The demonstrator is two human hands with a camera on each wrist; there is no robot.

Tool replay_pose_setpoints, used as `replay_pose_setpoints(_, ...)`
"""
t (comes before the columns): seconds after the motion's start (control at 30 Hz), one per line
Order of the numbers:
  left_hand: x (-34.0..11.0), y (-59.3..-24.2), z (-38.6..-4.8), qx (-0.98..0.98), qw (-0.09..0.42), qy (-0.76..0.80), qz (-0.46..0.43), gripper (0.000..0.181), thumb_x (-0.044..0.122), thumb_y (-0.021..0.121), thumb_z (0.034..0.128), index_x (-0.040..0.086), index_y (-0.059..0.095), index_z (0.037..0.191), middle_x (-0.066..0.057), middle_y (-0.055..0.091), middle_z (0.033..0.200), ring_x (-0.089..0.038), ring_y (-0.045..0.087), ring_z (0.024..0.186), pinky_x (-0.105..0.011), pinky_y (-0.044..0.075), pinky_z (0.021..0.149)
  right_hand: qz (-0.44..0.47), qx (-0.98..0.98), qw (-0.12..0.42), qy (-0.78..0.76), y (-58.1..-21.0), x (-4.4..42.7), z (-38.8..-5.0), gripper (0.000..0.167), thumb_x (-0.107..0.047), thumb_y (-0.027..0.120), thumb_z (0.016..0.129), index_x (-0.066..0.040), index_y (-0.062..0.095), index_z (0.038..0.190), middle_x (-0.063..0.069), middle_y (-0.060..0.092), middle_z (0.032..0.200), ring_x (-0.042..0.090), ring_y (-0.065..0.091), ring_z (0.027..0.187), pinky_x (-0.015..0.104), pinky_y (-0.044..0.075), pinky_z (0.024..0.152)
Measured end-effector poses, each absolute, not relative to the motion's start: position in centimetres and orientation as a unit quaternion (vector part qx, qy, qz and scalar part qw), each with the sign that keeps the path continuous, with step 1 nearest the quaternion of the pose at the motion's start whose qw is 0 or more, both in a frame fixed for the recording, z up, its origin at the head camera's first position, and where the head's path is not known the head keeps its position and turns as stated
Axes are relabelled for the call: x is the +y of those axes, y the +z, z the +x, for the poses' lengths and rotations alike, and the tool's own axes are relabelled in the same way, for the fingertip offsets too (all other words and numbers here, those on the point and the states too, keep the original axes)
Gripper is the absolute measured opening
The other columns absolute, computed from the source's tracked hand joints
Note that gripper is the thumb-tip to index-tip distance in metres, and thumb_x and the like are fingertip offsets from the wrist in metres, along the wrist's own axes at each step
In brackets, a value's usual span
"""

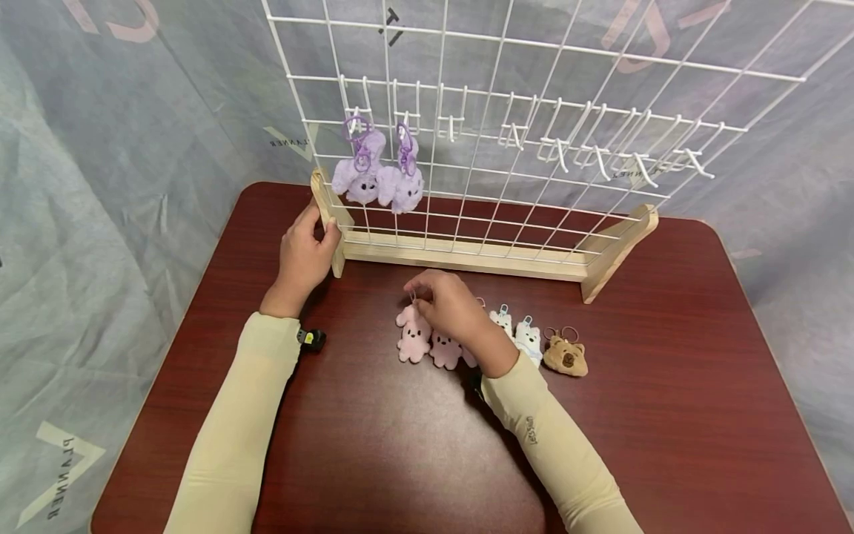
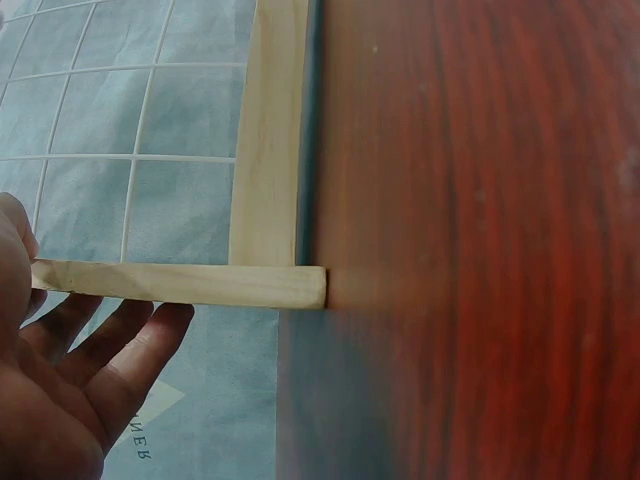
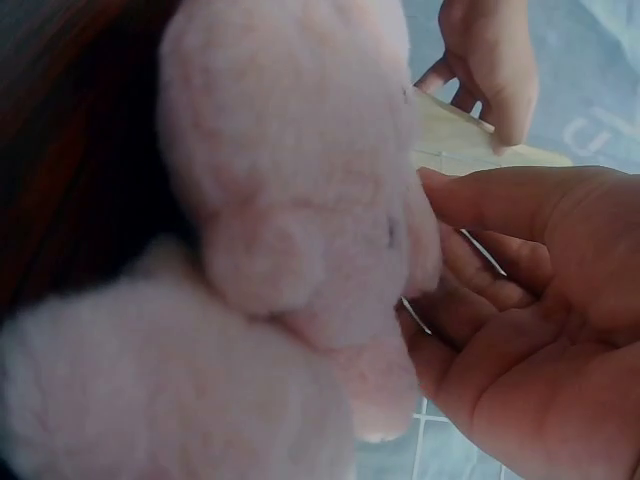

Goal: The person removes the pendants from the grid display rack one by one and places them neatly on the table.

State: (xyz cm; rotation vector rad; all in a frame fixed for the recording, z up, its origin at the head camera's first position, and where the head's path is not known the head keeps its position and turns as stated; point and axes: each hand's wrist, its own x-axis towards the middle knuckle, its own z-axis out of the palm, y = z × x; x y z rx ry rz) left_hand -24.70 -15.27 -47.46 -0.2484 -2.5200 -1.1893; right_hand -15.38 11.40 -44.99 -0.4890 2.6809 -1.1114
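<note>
1. On the dark red wood-grain counter (image 1: 373,445), a little left of its middle, is a pale pink plush floppy-eared keychain (image 1: 414,337); whether it rests on the surface I cannot tell.
2. At its top, the right hand (image 1: 448,308) has thumb and fingers bent in a narrow pinch by the thin loop (image 1: 413,295). A pinch high on the loop would likely leave most of it free.
3. Just to the right lies a second pink plush keychain (image 1: 445,352); lifting straight up should avoid dragging it.
4. Farther right are a white plush bear (image 1: 528,341) and a brown plush animal head (image 1: 567,357); a raised wrist would avoid brushing the bear.
5. Beyond, two fuzzy purple plush keychains (image 1: 362,185) hang at the left of a white wire grid rack (image 1: 443,33).
6. The left hand (image 1: 307,248) grips the rack's pale wooden left support (image 1: 339,215), thumb and fingers on opposite faces; light, steady pressure should limit wobble.
</note>
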Motion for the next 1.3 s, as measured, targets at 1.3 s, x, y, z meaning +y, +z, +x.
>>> replay_pose_setpoints(1.3,-15.4,-47.5,-24.7,-0.886,0.173,-0.421,-0.089,0.039,0.029,0.058,0.1035,0.011,0.064,0.137,-0.014,0.066,0.144,-0.037,0.066,0.127,-0.061,0.049,0.102,-0.175,0.849,-0.172,-0.468,-42.2,9.1,-16.0,0.028,-0.020,0.072,0.098,-0.005,0.072,0.123,0.014,0.067,0.128,0.029,0.061,0.122,0.047,0.051,0.104)
